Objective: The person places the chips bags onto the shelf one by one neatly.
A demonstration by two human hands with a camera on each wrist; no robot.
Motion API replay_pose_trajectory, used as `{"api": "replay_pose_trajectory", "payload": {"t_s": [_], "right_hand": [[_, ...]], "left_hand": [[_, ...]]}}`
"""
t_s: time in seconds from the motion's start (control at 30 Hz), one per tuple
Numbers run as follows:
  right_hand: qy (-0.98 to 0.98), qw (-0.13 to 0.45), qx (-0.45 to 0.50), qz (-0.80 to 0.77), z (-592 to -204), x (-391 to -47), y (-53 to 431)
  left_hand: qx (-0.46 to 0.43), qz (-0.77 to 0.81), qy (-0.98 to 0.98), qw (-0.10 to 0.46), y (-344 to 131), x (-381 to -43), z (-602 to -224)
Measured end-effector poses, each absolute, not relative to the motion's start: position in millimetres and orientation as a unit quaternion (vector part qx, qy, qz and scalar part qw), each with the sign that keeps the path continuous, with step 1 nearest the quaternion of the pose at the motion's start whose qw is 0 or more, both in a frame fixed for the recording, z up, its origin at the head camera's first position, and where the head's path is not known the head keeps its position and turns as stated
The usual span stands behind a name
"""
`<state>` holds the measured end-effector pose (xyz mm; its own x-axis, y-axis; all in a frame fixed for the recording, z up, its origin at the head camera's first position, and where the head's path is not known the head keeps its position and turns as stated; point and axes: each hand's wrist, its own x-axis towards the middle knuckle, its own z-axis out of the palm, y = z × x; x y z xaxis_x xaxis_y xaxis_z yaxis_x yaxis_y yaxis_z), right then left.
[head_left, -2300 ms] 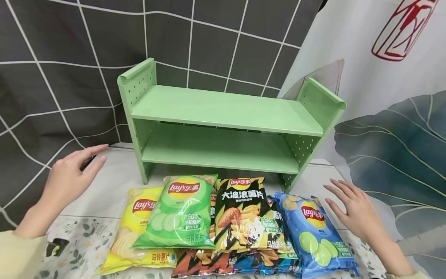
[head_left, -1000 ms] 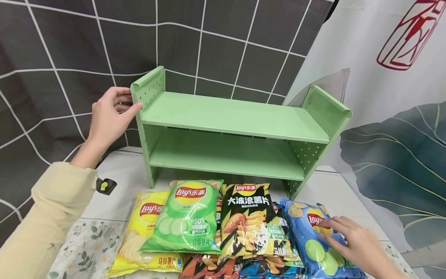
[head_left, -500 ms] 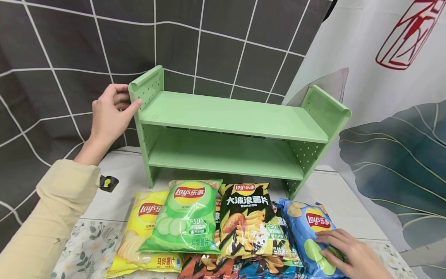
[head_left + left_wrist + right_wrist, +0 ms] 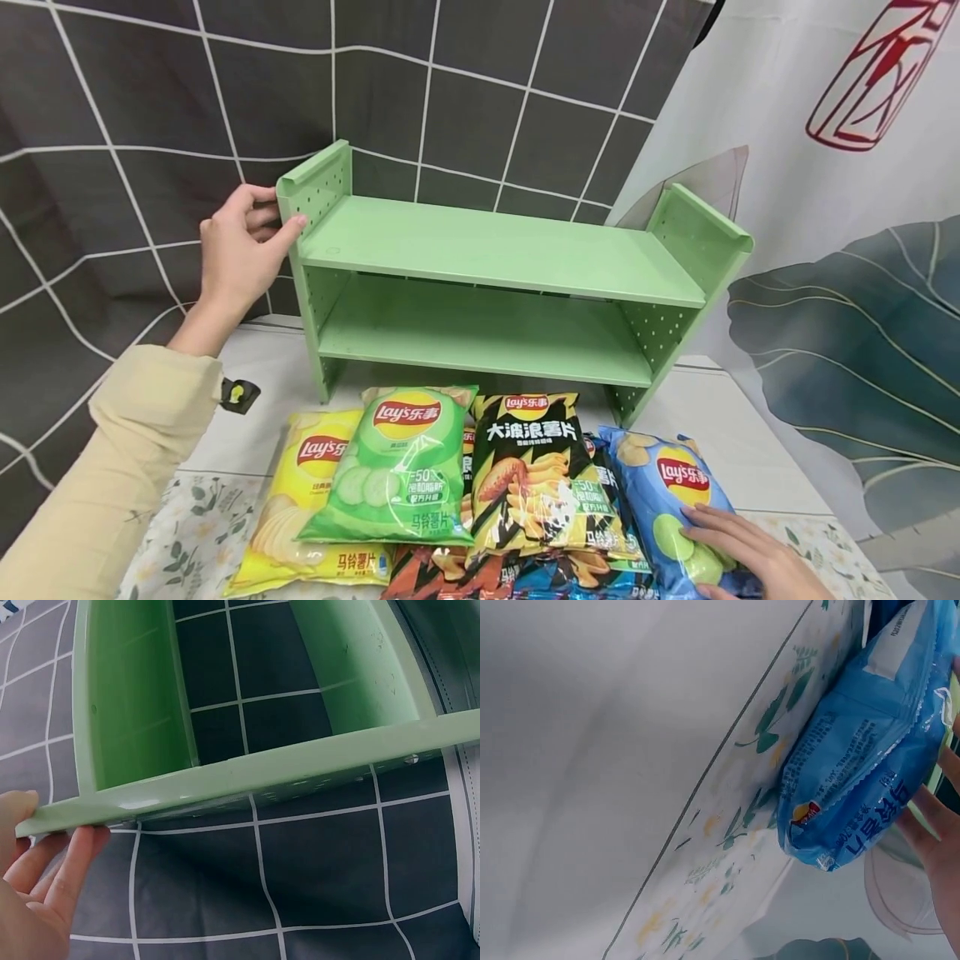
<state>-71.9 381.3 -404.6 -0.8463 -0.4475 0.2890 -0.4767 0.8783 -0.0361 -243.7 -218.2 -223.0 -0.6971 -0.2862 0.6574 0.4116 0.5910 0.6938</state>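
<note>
My left hand (image 4: 238, 250) holds the upper left side panel of a green two-tier metal shelf (image 4: 502, 250), thumb on its front and fingers behind. In the left wrist view, the thumb and fingers (image 4: 69, 879) pinch the panel's edge from both sides. At lower right, my right hand (image 4: 761, 554) rests with extended fingers on a blue Lay's chip bag (image 4: 651, 479). The right wrist view shows the underside of this blue bag (image 4: 840, 757), the hand spread along its far side.
Left of the blue bag lie a black chip bag (image 4: 528, 467), a green one (image 4: 397, 467) and a yellow one (image 4: 288, 517). Red (image 4: 442, 575) and dark blue bags (image 4: 558, 579) stick out underneath. A dark grid curtain (image 4: 480, 100) hangs behind the shelf; a floral cloth (image 4: 195, 517) covers the table front.
My left hand has risen from beside the shelf to take hold of its left panel. The right hand has come down onto the blue chip bag and slid toward its lower end.
</note>
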Motion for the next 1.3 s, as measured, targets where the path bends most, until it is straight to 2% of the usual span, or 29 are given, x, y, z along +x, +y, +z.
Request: {"api": "replay_pose_trajectory", "payload": {"t_s": [0.2,0.4,0.63,1.1,1.3], "right_hand": [[-0.944,0.128,0.295,0.075,-404,-69,384],[-0.961,0.112,0.252,0.021,-406,-64,372],[-0.95,0.159,0.266,-0.041,-407,-65,368],[-0.935,0.201,0.29,-0.041,-398,-69,374],[-0.915,0.251,0.31,-0.051,-386,-73,372]], "left_hand": [[-0.031,-0.451,-0.802,0.391,-217,-244,-223],[-0.024,-0.444,-0.808,0.387,-219,-245,-224],[-0.02,-0.438,-0.811,0.387,-219,-246,-225],[-0.025,-0.444,-0.8,0.402,-217,-245,-225],[-0.029,-0.446,-0.798,0.404,-217,-246,-225]]}}
